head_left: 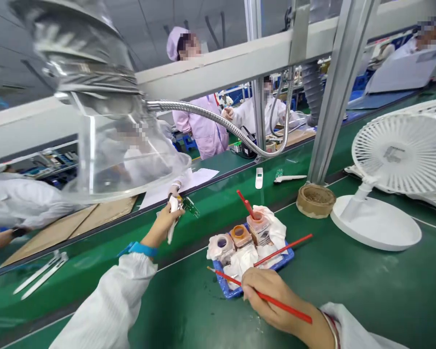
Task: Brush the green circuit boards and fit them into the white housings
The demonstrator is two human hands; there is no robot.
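Note:
My left hand [163, 225] grips a long white plastic part [173, 218], and a small green circuit board [191, 207] sticks out at its tip. My right hand [269, 298] holds a red-handled brush [272, 301] low over the near corner of a blue tray [254, 281]. The tray carries several small jars, one with orange contents [240, 236], packed in white cloth [241, 261]. A second red brush [283, 249] lies across the tray, and a third [245, 203] stands in the tallest jar [258, 229].
A clear hood [112, 160] on a flexible metal arm [218, 128] hangs above left. A white fan [399, 160], a tape roll [315, 201] and a metal upright [330, 97] stand right. White parts [39, 274] lie left on the green belt [349, 281]. Co-workers [199, 116] sit opposite.

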